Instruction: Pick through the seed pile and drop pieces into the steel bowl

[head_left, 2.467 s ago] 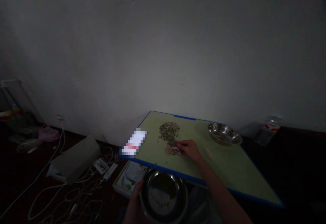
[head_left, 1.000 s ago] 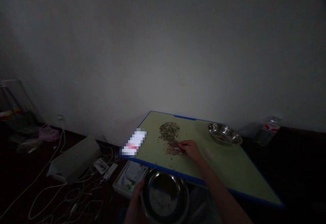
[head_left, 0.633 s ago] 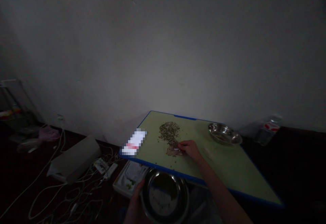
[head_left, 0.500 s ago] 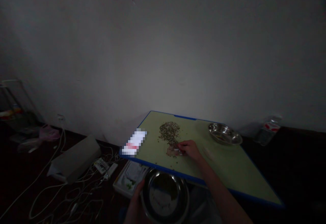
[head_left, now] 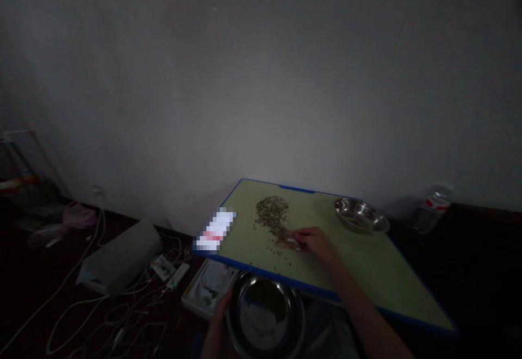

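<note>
My left hand grips the left rim of a shiny metal bowl, held just below the front edge of a pale green, blue-edged tabletop. The bowl's inside looks dark, with reflections. Over the tabletop my right hand is closed, pinching a small see-through piece, which looks like thin plastic with white and red marks. Its exact kind is unclear. Left of these fingers spreads a pile of small dark and pale grains, like seeds or beans, with a few strays towards the front edge.
A second metal bowl stands at the tabletop's right rear, and a blurred-out bright rectangle lies at its left. Below are a white tray, a box and tangled cables. A plastic bottle is by the wall.
My right hand has shifted slightly right with the see-through piece, uncovering some scattered grains. My left hand and its bowl stay nearly in place.
</note>
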A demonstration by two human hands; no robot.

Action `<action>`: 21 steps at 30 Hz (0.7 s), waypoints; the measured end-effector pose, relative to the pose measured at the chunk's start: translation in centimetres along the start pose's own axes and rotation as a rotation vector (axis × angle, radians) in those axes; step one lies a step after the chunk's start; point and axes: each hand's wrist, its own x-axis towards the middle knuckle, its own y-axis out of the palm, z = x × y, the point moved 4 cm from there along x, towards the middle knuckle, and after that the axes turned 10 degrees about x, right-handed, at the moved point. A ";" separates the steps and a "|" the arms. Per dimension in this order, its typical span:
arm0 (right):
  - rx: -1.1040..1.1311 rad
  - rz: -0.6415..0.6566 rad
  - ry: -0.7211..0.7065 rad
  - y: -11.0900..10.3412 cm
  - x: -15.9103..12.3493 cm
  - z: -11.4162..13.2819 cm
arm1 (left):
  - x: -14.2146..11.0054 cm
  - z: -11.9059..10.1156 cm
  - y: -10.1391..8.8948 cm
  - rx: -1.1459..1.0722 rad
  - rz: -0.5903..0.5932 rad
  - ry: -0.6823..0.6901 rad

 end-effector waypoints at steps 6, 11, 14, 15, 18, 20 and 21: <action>-0.122 0.001 -0.061 -1.7 -1.5 -0.4 | -0.2 0.0 0.5 -0.122 0.035 -0.049; -0.180 -0.037 -0.076 -1.3 -1.7 0.0 | -0.1 0.6 0.4 -0.102 0.043 -0.093; -0.191 -0.014 -0.081 -1.2 -1.8 0.4 | 0.1 0.7 0.1 -0.055 0.001 -0.030; -0.191 -0.006 -0.084 -1.3 -1.9 0.5 | 0.1 0.6 0.0 -0.041 -0.023 0.012; -0.186 0.004 -0.078 -1.4 -2.1 0.6 | -0.3 0.6 0.8 -0.050 0.058 -0.067; -0.191 0.007 -0.082 -1.5 -2.2 0.7 | -0.5 0.2 1.4 -0.062 0.110 -0.078; -0.197 0.004 -0.085 -1.5 -2.3 0.7 | -0.6 0.1 1.6 -0.061 0.119 -0.075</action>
